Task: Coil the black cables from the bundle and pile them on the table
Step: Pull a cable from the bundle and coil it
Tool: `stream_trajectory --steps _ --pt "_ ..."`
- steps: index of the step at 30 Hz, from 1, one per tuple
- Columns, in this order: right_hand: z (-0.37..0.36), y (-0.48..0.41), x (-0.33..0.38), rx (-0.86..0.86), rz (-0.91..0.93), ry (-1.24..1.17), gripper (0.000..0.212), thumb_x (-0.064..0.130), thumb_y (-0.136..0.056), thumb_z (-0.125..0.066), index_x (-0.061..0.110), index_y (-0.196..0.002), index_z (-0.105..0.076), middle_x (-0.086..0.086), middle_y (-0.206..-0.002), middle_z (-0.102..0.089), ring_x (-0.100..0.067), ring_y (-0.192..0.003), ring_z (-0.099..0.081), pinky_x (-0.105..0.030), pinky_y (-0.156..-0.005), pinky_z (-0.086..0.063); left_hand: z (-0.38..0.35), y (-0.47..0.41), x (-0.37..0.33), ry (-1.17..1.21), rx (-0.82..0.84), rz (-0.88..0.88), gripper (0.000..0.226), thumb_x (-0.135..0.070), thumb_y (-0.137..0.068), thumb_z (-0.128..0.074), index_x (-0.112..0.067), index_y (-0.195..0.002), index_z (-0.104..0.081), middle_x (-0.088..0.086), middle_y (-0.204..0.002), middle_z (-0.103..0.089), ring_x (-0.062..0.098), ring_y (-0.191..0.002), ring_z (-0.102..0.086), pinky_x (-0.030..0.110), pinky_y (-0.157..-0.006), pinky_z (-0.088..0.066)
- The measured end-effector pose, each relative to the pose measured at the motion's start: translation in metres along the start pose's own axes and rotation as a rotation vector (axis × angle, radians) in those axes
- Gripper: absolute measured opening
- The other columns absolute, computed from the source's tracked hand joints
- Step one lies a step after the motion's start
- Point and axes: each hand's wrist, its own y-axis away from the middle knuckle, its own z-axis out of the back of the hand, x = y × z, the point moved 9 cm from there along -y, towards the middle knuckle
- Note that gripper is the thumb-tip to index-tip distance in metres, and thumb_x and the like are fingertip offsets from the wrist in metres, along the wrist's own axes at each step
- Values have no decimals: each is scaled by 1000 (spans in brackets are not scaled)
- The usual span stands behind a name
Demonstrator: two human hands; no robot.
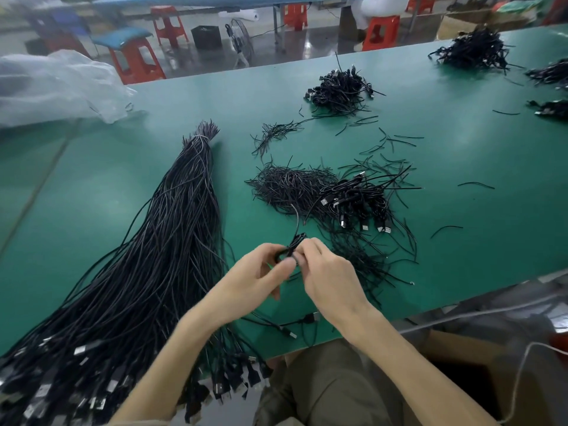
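Above bench (461, 155), both hands pinch small cable coil (295, 245): left hand (261, 272), right hand (325, 272), fingers closed on it. Step: winding or tying coil. Next, likely: drop it on pile (353, 195), pull fresh cable from bundle (172, 229).

Factory assembly floor: long green worktable (461, 167), cable heaps (341, 87), plastic stools (135, 61).
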Motion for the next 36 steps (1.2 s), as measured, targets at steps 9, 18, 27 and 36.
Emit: stream_trajectory --steps 9,18,27,36 --pt "-2 -13 -7 260 -170 -611 22 0 -101 -55 16 -88 -63 13 -66 -63 -1 -57 -57 -16 -58 -43 37 -1 -32 -467 -230 -367 41 -54 -92 -57 -27 -118 -74 -6 -95 -49 10 -87 -52 21 -76 -43" --pt "20 -22 3 -11 17 -177 10 0 -100 -53 8 -93 -51 -10 -94 -71 -31 -80 -70 -47 -65 -55 21 -20 -26 -252 -177 -122 59 -61 -104 -39 -20 -64 -53 -1 -53 -62 14 -43 -53 31 -53 -49" --pt "30 -20 13 -128 116 -120 15 -3 -93 -46 5 -91 -59 -4 -90 -71 -14 -86 -75 -35 -58 -59 1 -18 -2 533 35 196 55 -48 -108 -42 -9 -81 -70 3 -57 -51 18 -45 -42 23 -45 -40" --pt "6 -24 -6 113 2 -111 29 -6 -94 -51 21 -92 -40 4 -88 -59 -22 -75 -58 -30 -63 -37 24 -21 -19 -133 30 -174 26 -16 -102 -62 -35 -119 -63 -6 -90 -69 12 -74 -65 36 -71 -52"
